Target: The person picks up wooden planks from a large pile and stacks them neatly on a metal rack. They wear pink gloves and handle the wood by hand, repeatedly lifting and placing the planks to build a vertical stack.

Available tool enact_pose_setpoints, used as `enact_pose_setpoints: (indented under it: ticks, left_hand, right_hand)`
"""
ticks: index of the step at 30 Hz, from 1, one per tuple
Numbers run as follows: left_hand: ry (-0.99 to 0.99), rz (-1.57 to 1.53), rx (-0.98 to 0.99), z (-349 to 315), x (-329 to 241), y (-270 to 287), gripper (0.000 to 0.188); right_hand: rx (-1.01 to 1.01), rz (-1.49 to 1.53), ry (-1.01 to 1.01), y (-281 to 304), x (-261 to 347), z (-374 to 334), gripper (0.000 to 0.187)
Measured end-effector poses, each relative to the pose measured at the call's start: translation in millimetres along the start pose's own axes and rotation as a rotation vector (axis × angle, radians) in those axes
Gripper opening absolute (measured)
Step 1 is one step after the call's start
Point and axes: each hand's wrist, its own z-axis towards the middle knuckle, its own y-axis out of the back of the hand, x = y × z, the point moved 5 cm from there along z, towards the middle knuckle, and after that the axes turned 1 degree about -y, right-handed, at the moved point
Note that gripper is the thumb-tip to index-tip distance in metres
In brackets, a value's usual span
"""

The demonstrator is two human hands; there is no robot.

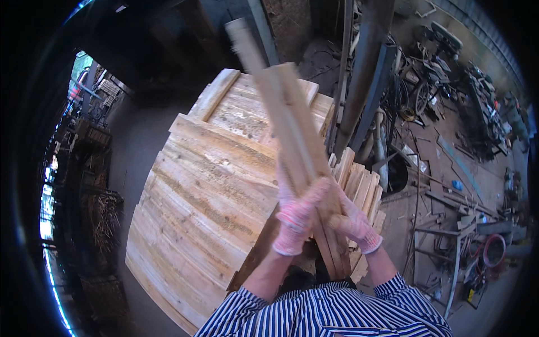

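Boards (292, 123), between gloved fingers (352, 212) (thumbs (319, 190) on top), slanting

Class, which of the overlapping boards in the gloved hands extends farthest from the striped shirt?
The partly covered board: its tip shows beyond the end of the front board.

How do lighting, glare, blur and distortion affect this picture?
In the head view, the held boards look blurred toward their far end; the stacked planks are well lit but bow with the fisheye; the upper left is deep in shadow; bright openings glare at the left; the corners fall black.
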Motion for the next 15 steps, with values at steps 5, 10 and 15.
enact_pose_setpoints:
  ticks: [5,10,15]
  left_hand:
    - [-0.094,-0.395,-0.265,10.8,-48.9,94.7,0.058]
    - [-0.414,0.047,-0.724,17.0,-28.8,222.7,0.054]
    - [-0.606,0.569,-0.769,12.2,10.5,291.5,0.05]
  right_hand:
    - [0.101,-0.625,0.025,-73.2,78.5,89.5,0.124]
    - [0.045,-1.248,0.027,-92.3,124.5,267.6,0.092]
    - [0.196,-1.422,0.108,-113.7,61.5,329.6,0.063]
